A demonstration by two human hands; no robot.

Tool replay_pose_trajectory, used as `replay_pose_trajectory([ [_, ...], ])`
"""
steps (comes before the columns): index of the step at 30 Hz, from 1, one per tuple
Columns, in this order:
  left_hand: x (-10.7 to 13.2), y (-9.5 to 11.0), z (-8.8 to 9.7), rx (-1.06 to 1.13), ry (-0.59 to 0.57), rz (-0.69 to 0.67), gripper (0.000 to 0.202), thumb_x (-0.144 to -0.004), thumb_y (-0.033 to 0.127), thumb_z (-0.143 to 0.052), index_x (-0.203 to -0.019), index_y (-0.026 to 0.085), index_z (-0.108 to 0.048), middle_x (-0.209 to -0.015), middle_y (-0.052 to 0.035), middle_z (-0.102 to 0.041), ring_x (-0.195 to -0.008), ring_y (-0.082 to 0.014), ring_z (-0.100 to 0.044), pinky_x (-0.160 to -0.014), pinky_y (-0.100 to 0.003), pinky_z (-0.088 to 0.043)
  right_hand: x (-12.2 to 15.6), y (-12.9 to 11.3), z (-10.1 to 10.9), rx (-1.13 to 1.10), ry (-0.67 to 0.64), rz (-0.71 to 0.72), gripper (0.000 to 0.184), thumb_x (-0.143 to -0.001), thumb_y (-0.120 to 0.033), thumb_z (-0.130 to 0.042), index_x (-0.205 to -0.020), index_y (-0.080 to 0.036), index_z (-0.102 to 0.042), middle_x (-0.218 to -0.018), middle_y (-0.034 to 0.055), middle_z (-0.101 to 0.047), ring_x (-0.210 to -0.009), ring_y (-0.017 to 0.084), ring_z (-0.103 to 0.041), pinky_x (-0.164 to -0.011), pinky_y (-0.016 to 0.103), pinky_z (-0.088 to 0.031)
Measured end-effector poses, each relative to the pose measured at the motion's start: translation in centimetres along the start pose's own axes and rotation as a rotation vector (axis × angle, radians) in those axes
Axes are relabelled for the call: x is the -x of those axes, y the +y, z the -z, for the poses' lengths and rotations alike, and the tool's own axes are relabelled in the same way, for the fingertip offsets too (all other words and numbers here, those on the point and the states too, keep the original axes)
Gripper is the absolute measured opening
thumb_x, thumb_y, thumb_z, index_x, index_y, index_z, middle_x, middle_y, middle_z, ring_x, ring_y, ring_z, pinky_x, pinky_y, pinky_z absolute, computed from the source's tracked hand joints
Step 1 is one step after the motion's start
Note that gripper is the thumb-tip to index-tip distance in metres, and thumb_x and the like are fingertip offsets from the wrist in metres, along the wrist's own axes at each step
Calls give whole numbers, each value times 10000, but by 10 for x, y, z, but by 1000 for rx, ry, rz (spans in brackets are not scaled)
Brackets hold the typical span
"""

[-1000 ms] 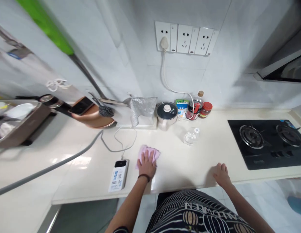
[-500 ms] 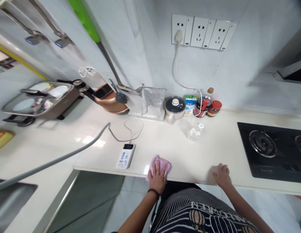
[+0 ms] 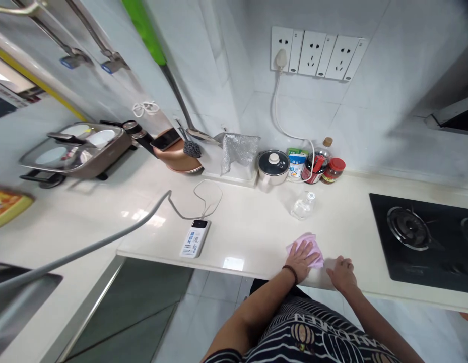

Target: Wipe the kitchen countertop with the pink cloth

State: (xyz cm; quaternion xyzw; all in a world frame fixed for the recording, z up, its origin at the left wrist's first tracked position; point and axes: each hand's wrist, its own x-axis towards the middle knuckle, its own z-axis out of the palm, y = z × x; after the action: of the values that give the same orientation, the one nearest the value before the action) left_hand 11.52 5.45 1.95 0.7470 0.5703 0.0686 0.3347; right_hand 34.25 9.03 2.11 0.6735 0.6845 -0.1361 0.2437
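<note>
My left hand [image 3: 301, 260] presses flat on a pink cloth [image 3: 310, 247] on the cream countertop [image 3: 249, 227], near its front edge. Its fingers are spread over the cloth, and a dark band circles the wrist. My right hand [image 3: 341, 273] rests just to the right of the cloth on the counter's front edge, fingers bent down against the surface and holding nothing. A small clear glass bottle [image 3: 304, 206] stands a little behind the cloth.
A white power bank [image 3: 195, 238] with a cable lies to the left. At the back wall stand a lidded pot [image 3: 272, 167], jars [image 3: 332, 170], a carton and a copper pan [image 3: 176, 156]. A black gas hob [image 3: 422, 232] is at the right, an electric grill [image 3: 78, 151] far left.
My left hand has slid the pink cloth to the right along the counter's front, from beside the power bank to right next to my right hand. The right hand has stayed put.
</note>
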Motion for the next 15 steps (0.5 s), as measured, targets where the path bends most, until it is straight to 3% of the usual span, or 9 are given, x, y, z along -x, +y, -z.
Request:
replay_pose_trajectory([
  [2,-1,-21,17,-13,44,91,665,-1011,393,-478,-1671,412,-401,-1821,10,-144,-1703,-272,-48,-1378,-542,-31,1,-1,0,14,-2,-12,874,-971,-455,-530,-1627,84,-324,-1628,404,-372,-1524,459,-426,-1236,541,-343],
  [6,3,-86,69,-50,150,330,693,-1028,280,-377,-1718,280,-317,-1835,-77,-77,-1698,-357,2,-1341,-671,11,0,-2,-3,-17,-2,-16,818,-981,-407,-474,-1633,63,-324,-1643,394,-372,-1528,477,-403,-1209,592,-360],
  [10,19,-149,118,-50,223,585,693,-1050,324,-386,-1730,272,-266,-1837,-99,-70,-1697,-370,-11,-1334,-701,-54,0,0,-8,-40,5,-26,829,-972,-411,-491,-1632,59,-318,-1657,391,-339,-1525,470,-405,-1211,575,-366],
  [13,33,-168,130,-40,282,696,676,-1066,349,-383,-1729,286,-266,-1841,-82,-62,-1698,-361,-26,-1346,-663,-94,0,1,-11,-3,43,-23,810,-980,-434,-519,-1623,31,-356,-1631,371,-387,-1497,452,-438,-1222,540,-352],
  [15,37,-157,121,-38,303,730,682,-1074,356,-362,-1734,228,-248,-1835,-134,-46,-1688,-411,-32,-1330,-696,-107,0,1,-12,18,57,-21,789,-984,-437,-533,-1610,20,-387,-1613,360,-415,-1482,444,-455,-1228,519,-341],
])
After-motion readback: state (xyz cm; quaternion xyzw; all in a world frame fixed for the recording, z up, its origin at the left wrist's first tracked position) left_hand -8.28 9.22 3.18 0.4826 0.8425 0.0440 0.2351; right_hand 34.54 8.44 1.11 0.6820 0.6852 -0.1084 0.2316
